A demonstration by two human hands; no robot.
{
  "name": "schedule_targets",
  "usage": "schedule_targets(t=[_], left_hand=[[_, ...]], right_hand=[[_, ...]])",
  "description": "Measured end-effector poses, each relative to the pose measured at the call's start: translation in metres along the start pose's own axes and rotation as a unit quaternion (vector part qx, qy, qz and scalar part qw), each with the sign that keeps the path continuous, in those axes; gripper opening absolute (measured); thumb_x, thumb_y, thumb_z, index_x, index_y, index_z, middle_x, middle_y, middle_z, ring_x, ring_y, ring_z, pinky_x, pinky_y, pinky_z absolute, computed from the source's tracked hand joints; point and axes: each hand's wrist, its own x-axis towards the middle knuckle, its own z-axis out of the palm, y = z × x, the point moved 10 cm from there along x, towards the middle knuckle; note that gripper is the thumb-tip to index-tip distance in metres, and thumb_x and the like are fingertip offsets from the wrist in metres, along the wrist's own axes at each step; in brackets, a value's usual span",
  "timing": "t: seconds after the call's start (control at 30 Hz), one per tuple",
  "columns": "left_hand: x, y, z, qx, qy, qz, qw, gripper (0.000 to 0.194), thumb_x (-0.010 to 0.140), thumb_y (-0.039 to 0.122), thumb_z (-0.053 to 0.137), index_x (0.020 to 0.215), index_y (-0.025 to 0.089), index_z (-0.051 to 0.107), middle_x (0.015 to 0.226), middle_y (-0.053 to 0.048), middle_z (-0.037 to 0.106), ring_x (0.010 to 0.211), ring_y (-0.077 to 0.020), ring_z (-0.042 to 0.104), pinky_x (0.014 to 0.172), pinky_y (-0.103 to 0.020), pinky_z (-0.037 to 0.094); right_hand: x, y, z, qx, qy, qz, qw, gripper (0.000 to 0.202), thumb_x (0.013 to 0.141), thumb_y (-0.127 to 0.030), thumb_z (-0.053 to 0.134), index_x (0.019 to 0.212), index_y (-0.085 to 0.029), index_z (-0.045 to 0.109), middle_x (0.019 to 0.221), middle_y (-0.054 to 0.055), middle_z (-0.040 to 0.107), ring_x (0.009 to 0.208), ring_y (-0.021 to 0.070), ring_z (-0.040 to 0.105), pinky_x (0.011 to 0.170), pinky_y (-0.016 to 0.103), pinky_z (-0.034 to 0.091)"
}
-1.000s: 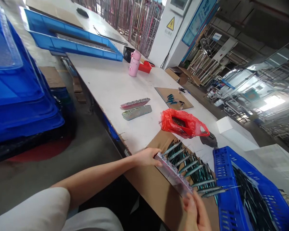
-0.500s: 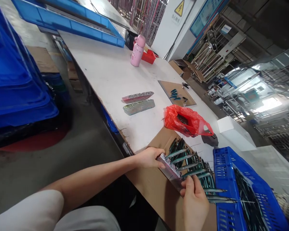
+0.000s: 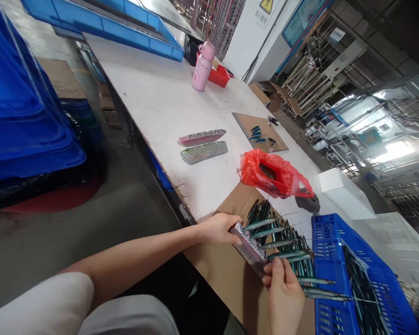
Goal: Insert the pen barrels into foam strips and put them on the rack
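My left hand grips the upper end of a foil-topped block, its thumb on the near side. From the block's crinkled silver top, several slender blue-green rods, tapered to thin wire-like tips, stick out to the right. My right hand is closed at the block's lower end, thumb and forefinger pinched around the base of one rod; its other fingertips touch the block. Under and behind the block, many more dark blue-green rods lie on a cardboard sheet.
A blue crate with more rods stands right. Beyond the cardboard are a red plastic bag, two foil-topped blocks, a brown board with small blue pieces, and a pink bottle. Blue bins are stacked left.
The view has shifted slightly, so the table things sit a little differently in it. Both hands keep their places on the block, and the grip looks the same.
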Motion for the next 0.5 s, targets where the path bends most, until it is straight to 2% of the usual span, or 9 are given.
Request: schedule_targets(t=[0.13, 0.5], left_hand=[[0.001, -0.001, 0.001, 0.003, -0.001, 0.006, 1.0, 0.025, 0.066, 0.033, 0.067, 0.081, 0.019, 0.053, 0.067, 0.007, 0.053, 0.061, -0.0075, 0.045, 0.054, -0.016, 0.03], [0.002, -0.002, 0.002, 0.007, -0.001, 0.001, 1.0, 0.026, 0.066, 0.033, 0.068, 0.083, 0.019, 0.054, 0.068, 0.007, 0.053, 0.061, -0.0076, 0.045, 0.056, -0.016, 0.031]], right_hand=[[-0.003, 0.001, -0.003, 0.053, 0.012, 0.011, 0.998, 0.044, 0.068, -0.059, 0.052, 0.091, -0.022, 0.059, 0.06, -0.005, 0.055, 0.048, 0.0089, 0.045, 0.049, 0.021, 0.039], [0.0, -0.015, 0.007, 0.042, -0.029, -0.029, 0.998, 0.038, 0.071, -0.053, 0.052, 0.086, -0.019, 0.059, 0.055, -0.005, 0.05, 0.047, 0.008, 0.042, 0.046, 0.019, 0.037]])
